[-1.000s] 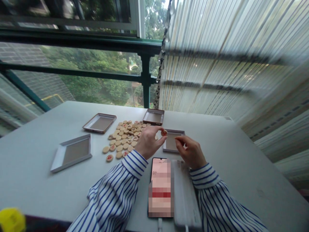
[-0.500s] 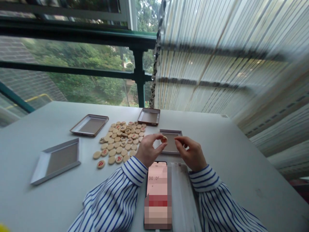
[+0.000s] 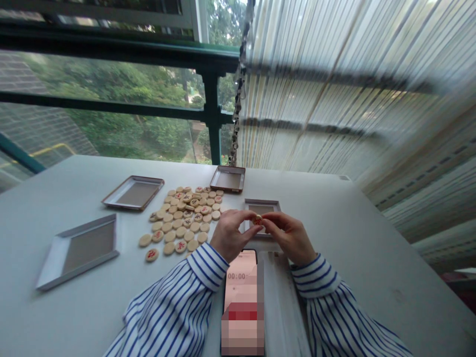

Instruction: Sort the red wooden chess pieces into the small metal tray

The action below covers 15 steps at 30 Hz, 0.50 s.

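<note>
Between the fingertips of both hands is a round wooden Chinese chess piece [image 3: 257, 219] with a red character facing me. My left hand [image 3: 232, 233] pinches it from the left. My right hand [image 3: 292, 235] has its thumb and forefinger closed on the piece's right edge. Both hands hover over the near part of a shallow grey tray [image 3: 262, 203], partly covering it. To the left, a heap of Chinese chess pieces [image 3: 182, 215] lies spread on the white table, some showing red or black characters, others blank side up.
A brown-rimmed tray [image 3: 160, 187] stands at the back left, a smaller one [image 3: 242, 184] at the back middle. A grey-walled box lid [image 3: 54, 267] lies at the left. A phone [image 3: 241, 287] showing a timer and a clear plastic package [image 3: 282, 307] lie below my hands.
My right hand has moved left and its fingertips now meet the chess piece. My left hand has shifted slightly right with it. The view has turned a little.
</note>
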Motion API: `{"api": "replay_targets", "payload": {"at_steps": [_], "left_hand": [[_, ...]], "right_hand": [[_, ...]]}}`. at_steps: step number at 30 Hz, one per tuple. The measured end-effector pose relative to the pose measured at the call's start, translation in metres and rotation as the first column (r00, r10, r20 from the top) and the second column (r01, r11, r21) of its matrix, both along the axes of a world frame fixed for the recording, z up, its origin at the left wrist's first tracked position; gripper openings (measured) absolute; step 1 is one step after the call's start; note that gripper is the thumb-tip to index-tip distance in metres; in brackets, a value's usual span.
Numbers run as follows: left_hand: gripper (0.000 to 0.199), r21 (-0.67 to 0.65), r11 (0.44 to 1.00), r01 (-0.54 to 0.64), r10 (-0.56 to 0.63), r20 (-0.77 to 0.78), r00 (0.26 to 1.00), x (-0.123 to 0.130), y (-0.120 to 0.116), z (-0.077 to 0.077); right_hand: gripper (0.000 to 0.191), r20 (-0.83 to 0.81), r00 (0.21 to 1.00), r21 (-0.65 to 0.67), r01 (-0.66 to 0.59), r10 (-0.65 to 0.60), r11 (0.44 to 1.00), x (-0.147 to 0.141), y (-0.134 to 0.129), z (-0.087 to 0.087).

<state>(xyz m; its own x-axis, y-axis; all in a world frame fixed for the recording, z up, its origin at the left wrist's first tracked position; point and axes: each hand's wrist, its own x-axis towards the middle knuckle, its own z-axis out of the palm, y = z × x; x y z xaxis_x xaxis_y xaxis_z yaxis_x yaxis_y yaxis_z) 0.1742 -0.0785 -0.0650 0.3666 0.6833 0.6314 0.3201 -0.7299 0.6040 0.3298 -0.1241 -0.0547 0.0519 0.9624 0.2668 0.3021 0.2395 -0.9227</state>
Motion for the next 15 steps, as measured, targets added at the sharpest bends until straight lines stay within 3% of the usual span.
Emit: {"api": "replay_targets", "payload": {"at_steps": [6, 15], "left_hand": [[0.022, -0.038, 0.998, 0.040, -0.040, 0.014, 0.999, -0.0001, -0.0011, -0.0001], [0.016, -0.315, 0.945, 0.091, -0.049, 0.141, 0.989, 0.0000, -0.0006, 0.0002]], "right_hand": [[0.017, -0.053, 0.999, -0.011, -0.001, 0.000, 1.000, 0.0014, 0.0008, -0.0020], [0.017, 0.028, 0.999, 0.034, 0.027, -0.028, 0.999, 0.0020, 0.0007, 0.0018]]}}
